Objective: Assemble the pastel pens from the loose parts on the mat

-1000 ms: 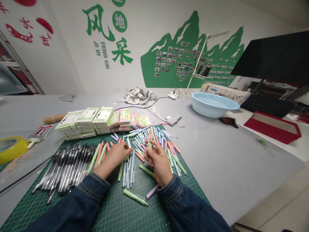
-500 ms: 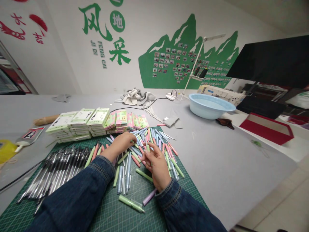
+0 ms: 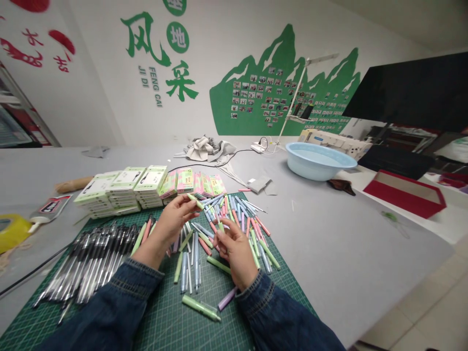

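My left hand (image 3: 179, 214) is closed, with a light green pen piece (image 3: 196, 201) pinched between thumb and fingers above the pile. Lower and to the right, my right hand (image 3: 236, 248) is closed around another light green pen piece (image 3: 221, 225), its thin end pointing up. Whether each piece is a cap or a barrel I cannot tell. Beneath and beyond both hands spreads a loose pile of pastel pen parts (image 3: 239, 209) in blue, green, pink and purple. Nearer to me, a green pen (image 3: 201, 308) and a purple pen piece (image 3: 227, 298) lie on the green cutting mat (image 3: 171, 324).
Black-and-clear pens (image 3: 91, 263) lie in a row at left. Behind them stand stacked white boxes (image 3: 124, 178) and pink-and-green boxes (image 3: 185, 179). A glue tube (image 3: 51, 207) and yellow tape roll (image 3: 12, 231) sit far left; a blue basin (image 3: 318, 163) stands right of crumpled cloth (image 3: 204, 147).
My left hand has lifted from the pile and drawn slightly left, now showing a light green pen piece. My right hand stays nearly in place with its piece. The view has shifted slightly.
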The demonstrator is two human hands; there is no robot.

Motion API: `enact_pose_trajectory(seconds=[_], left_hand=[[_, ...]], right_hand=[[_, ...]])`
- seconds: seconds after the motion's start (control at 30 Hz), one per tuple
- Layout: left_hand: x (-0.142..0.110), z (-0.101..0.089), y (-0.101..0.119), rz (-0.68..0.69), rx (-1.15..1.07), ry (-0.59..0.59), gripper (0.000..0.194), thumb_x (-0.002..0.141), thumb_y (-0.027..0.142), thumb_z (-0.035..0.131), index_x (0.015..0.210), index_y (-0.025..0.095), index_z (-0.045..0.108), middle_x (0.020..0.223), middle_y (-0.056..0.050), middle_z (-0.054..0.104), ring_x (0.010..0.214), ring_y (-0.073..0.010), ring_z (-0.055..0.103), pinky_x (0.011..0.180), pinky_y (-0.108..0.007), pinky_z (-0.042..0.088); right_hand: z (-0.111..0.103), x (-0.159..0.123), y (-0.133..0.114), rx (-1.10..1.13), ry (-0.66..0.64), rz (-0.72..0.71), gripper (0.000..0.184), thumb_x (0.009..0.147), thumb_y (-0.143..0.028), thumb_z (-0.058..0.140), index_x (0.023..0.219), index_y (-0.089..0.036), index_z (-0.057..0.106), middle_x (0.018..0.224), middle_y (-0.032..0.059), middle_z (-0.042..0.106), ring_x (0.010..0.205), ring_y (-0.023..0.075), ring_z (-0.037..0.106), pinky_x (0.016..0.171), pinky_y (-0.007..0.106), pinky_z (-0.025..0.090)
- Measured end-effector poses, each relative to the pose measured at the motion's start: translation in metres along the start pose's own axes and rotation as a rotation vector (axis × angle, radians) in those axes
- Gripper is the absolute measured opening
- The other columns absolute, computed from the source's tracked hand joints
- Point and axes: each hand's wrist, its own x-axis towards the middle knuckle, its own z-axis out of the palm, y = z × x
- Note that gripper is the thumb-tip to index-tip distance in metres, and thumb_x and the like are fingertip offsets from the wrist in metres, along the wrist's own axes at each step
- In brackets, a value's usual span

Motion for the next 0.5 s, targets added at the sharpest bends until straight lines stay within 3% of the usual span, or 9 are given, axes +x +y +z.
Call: enact_pose_trajectory(seconds=[0.07, 0.13, 0.5], left_hand=[[-0.01, 0.001, 0.012, -0.134, -0.341, 0.039, 0.023, 0.079, 0.036, 0.065, 0.092, 0.018, 0.058, 0.088, -0.004, 0.067, 0.082, -0.0155, 0.065, 0.072, -0.027, 0.053], [-0.017, 0.002, 0.022, -0.179, -0.477, 0.055, 0.023, 0.076, 0.031, 0.07, 0.09, 0.017, 0.059, 0.085, -0.003, 0.066, 0.08, -0.0137, 0.065, 0.07, -0.025, 0.053], [-0.024, 0.006, 0.041, -0.12, -0.441, -0.029, 0.019, 0.079, 0.03, 0.068, 0.089, 0.016, 0.061, 0.084, -0.003, 0.064, 0.078, -0.0143, 0.063, 0.068, -0.027, 0.056]], right_hand=[[0.002, -0.002, 0.001, -0.012, -0.042, -0.006, 0.028, 0.08, -0.029, 0.062, 0.107, -0.021, 0.061, 0.059, -0.0034, 0.056, 0.042, 0.0038, 0.032, 0.039, 0.016, 0.017], [0.005, -0.003, 0.002, -0.02, -0.069, -0.001, 0.028, 0.079, -0.028, 0.062, 0.106, -0.02, 0.062, 0.059, -0.0035, 0.056, 0.042, 0.0043, 0.035, 0.039, 0.016, 0.017], [0.008, -0.004, 0.002, -0.062, -0.091, 0.015, 0.031, 0.079, -0.027, 0.061, 0.109, -0.02, 0.061, 0.056, -0.005, 0.056, 0.039, 0.0042, 0.029, 0.038, 0.017, 0.017]])
